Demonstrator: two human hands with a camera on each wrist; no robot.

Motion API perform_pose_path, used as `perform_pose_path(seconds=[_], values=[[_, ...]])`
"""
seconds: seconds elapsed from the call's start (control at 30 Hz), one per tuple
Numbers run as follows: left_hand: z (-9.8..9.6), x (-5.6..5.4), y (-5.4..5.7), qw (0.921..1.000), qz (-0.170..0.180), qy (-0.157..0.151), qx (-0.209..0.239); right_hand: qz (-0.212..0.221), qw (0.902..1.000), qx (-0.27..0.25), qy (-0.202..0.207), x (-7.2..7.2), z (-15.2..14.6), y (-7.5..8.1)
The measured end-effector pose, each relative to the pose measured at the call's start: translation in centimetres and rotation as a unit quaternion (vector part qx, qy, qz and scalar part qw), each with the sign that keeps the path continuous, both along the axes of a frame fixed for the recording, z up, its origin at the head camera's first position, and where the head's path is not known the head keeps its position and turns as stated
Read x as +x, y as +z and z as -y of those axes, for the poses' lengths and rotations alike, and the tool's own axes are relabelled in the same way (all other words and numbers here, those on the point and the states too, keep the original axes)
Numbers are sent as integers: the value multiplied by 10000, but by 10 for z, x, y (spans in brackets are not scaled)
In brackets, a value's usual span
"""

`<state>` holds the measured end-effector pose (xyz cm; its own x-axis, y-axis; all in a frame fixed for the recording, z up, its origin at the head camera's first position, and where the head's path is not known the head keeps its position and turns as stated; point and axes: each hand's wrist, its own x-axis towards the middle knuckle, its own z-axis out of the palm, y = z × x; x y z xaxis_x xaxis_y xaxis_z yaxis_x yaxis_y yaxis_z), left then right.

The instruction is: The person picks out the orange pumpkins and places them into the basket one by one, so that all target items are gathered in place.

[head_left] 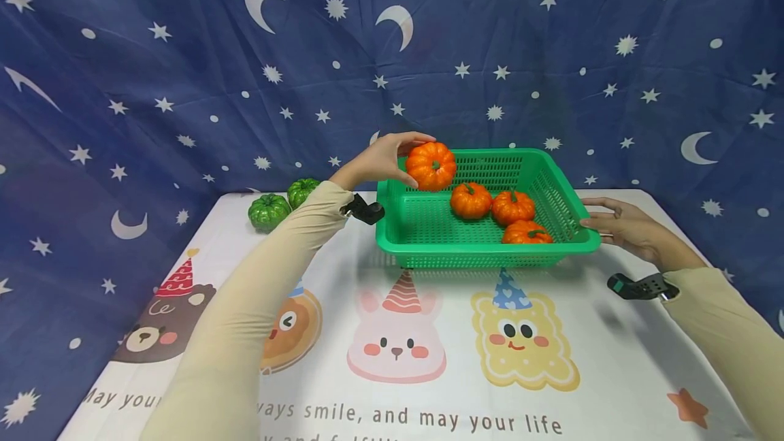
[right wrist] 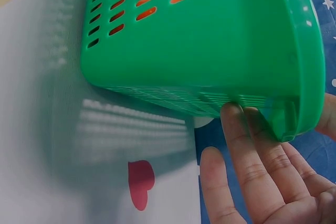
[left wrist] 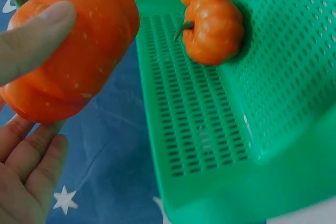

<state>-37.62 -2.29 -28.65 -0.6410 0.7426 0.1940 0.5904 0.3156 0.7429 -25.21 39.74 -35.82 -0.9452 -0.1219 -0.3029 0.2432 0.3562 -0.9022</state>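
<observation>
My left hand (head_left: 387, 157) grips an orange toy pumpkin (head_left: 431, 167) above the back left part of a green plastic basket (head_left: 484, 248). In the left wrist view, the thumb lies across that pumpkin (left wrist: 86, 45) and the other fingers are under it. Three more orange pumpkins sit inside the basket: one near the middle (head_left: 470, 201), one beside it (head_left: 513, 207), and one at the front right (head_left: 527, 231), partly hidden by the rim. At the basket's right end, my right hand (head_left: 631, 229) holds the rim, fingertips against the outer wall in the right wrist view.
Two green pumpkins, one nearer (head_left: 269, 212) and one farther back (head_left: 303, 192), stand at the table's back left, the farther partly behind my left sleeve. A white cloth (head_left: 380, 397) with cartoon prints covers the table. Behind hangs a blue curtain (head_left: 343, 39) with moons and stars.
</observation>
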Motion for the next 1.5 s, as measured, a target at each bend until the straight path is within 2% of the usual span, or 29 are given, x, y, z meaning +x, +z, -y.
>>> perform_pose_path(seconds=[0.53, 1.1, 1.33, 1.5], values=[[-33, 0, -19, 9996, 217, -135, -98, -7, 9999, 99, -43, -2, 1, 0], [-64, 0, -45, 9959, 375, -294, -770, -22, 9999, -158, -55, 1, 2, -2], [-73, 3, -51, 9930, 509, -476, -954, -5, 9998, -195, -78, 3, 1, 1], [-77, 4, -56, 9905, 464, -651, -1122, -23, 9998, -156, -84, 3, 1, 2]])
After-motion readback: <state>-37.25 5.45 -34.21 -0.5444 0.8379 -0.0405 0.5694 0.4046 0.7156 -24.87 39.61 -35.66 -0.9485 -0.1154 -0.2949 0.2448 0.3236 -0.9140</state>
